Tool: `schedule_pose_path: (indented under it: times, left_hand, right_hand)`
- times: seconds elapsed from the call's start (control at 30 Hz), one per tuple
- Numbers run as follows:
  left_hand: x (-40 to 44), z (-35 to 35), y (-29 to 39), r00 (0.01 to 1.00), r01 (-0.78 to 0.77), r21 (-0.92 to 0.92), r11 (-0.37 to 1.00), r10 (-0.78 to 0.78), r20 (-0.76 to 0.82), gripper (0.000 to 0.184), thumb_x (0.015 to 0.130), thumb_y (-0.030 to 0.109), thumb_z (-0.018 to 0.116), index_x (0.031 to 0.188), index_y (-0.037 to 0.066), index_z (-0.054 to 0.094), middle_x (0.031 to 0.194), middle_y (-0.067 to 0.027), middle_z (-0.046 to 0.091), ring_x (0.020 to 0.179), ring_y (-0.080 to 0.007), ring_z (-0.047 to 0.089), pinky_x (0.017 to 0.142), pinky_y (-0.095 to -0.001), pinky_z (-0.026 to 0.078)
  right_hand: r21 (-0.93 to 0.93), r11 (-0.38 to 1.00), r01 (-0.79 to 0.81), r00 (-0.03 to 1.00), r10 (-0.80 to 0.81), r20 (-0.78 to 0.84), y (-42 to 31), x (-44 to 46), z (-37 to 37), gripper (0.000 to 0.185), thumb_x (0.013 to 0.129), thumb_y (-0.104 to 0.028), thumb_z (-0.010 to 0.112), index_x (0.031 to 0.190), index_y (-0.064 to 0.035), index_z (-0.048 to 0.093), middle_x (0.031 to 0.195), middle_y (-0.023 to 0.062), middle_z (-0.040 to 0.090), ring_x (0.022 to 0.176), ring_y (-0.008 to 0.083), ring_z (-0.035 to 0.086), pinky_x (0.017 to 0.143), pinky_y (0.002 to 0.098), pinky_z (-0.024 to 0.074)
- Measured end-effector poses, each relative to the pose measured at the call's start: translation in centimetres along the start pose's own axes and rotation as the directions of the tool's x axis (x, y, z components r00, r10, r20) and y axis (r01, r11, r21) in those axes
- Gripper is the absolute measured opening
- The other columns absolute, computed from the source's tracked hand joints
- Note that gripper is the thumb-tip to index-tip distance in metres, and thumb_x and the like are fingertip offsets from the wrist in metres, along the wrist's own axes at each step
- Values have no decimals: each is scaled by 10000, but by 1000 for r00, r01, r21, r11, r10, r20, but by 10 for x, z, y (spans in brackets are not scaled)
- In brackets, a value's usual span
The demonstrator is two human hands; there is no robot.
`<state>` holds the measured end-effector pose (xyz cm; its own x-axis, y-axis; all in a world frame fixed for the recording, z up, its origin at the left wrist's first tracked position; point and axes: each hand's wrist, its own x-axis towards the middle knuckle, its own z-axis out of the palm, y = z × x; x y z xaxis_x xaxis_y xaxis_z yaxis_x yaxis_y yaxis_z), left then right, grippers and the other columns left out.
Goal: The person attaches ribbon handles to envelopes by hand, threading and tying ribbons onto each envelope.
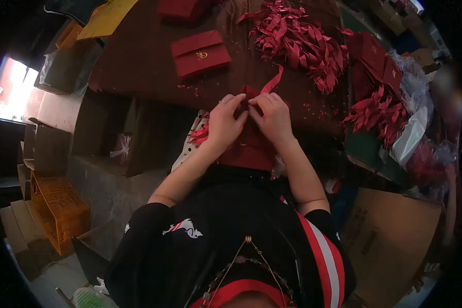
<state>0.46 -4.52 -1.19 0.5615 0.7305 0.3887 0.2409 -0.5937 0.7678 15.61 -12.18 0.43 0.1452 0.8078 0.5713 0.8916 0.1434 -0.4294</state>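
Note:
A dark red bag (249, 151) lies at the table's near edge, partly over my lap. My left hand (227, 119) pinches at its upper part, where a red ribbon (273, 81) rises. Close beside it my right hand (273, 117) is also pinched, at the ribbon's lower end. The fingertips of both hands nearly meet, and they hide the exact spot where ribbon and bag join. Some red ribbon ends (200, 134) show left of my left wrist.
A red bag with a gold emblem (201, 54) lies on the brown-covered table (133, 64). Beyond are a ribbon heap (303, 43) and, at right, stacked red bags (374, 66). An orange crate (59, 213) stands left, a cardboard box (390, 241) right.

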Motion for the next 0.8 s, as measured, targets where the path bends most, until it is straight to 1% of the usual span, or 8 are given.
schedule_pose_path:
  times: [0.23, 0.33, 0.37, 0.43, 0.47, 0.63, 0.7, 0.8]
  left_hand:
    - [-5, 2, 9, 985, -170, 140, 975, 167, 31, 453, 851, 55, 715, 1287, -25, 627, 1127, -201, 669, 1012, -374, 676, 858, -407, 551]
    - [-1, -3, 5, 988, -129, 6, 992, 128, 87, 460, 857, 44, 694, 1301, -44, 612, 1114, -213, 662, 998, -369, 674, 872, -397, 546]
    - [3, -7, -4, 981, -94, -95, 991, 108, 164, 423, 898, 23, 644, 1312, -54, 605, 1078, -173, 668, 972, -282, 678, 886, -343, 529]
    - [8, -10, -14, 965, 124, -331, 936, -36, 262, 371, 940, -7, 584, 1306, -56, 614, 1052, -114, 662, 965, -186, 651, 891, -288, 500]
    - [13, -12, -19, 945, 203, -351, 914, -90, 314, 313, 971, -7, 579, 1274, -48, 643, 1048, -73, 653, 975, -136, 626, 888, -258, 482]
    - [17, -5, -21, 977, 81, -240, 967, -30, 210, 287, 956, 16, 643, 1240, -4, 681, 1033, -81, 647, 906, -166, 640, 818, -275, 502]
    - [20, 0, -26, 982, 23, -167, 986, 8, 186, 279, 949, 26, 664, 1225, 8, 691, 1023, -82, 641, 881, -172, 643, 787, -282, 508]
    - [27, 5, -27, 990, -34, -66, 997, 43, 136, 204, 931, 24, 661, 1131, 11, 701, 1022, -99, 631, 859, -247, 670, 743, -346, 532]
  right_hand:
    - [148, 984, -96, 995, 100, -16, 3, -2, -1, 143, 823, -105, 752, 930, -49, 676, 882, 101, 676, 855, 324, 646, 753, 425, 529]
    - [167, 967, -194, 980, 199, -16, -3, 2, -11, 152, 834, -135, 769, 936, -59, 686, 886, 97, 685, 850, 318, 653, 751, 425, 529]
    - [175, 944, -280, 958, 286, -10, -5, 3, -14, 159, 837, -152, 778, 936, -65, 690, 890, 95, 689, 848, 314, 658, 752, 427, 530]
    - [80, 963, -258, 965, 260, -22, 3, 4, -17, 162, 821, -194, 809, 904, -87, 719, 911, 73, 676, 889, 289, 647, 773, 417, 528]
    - [84, 966, -246, 968, 249, -18, 5, 5, -19, 170, 803, -215, 825, 885, -97, 735, 924, 60, 664, 917, 280, 633, 789, 412, 526]
    - [158, 946, -283, 959, 281, 35, 15, -2, -10, 201, 755, -271, 866, 835, -114, 769, 954, 38, 630, 982, 254, 596, 831, 398, 514]
    - [285, 890, -356, 934, 350, 74, 23, -4, -5, 224, 751, -289, 873, 822, -107, 763, 951, 45, 636, 972, 253, 601, 842, 399, 509]
    - [333, 850, -407, 913, 382, 142, 33, -5, 0, 267, 745, -302, 880, 869, -99, 759, 953, 49, 638, 975, 259, 601, 854, 398, 503]
